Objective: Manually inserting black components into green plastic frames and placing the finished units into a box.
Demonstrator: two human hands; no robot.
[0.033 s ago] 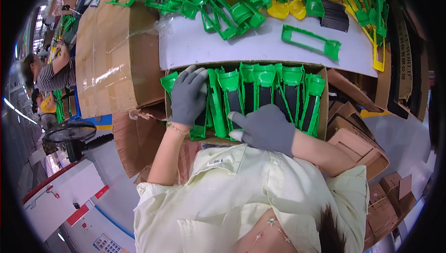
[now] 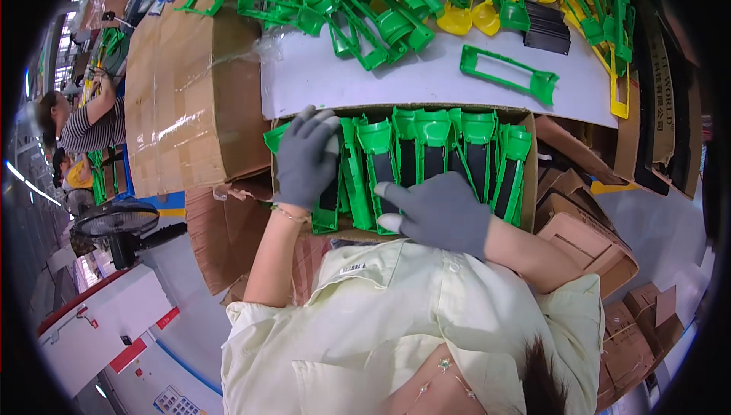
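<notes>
Gray-gloved hands worked over a cardboard box [image 2: 354, 231] packed with a row of green parts [image 2: 434, 127]. The left hand [image 2: 307, 158], fingers slightly bent, lay over parts at the box's left end; its grip could not be told. The right hand [image 2: 443, 213], thumb and forefinger parted, hovered or rested at the box's front middle, any hold unclear.

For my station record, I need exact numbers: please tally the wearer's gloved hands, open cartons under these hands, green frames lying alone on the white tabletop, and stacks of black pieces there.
Gloved hands, left hand and right hand: 2
Open carton: 1
Lone green frame: 1
Black stack: 1
Total: 5
</notes>
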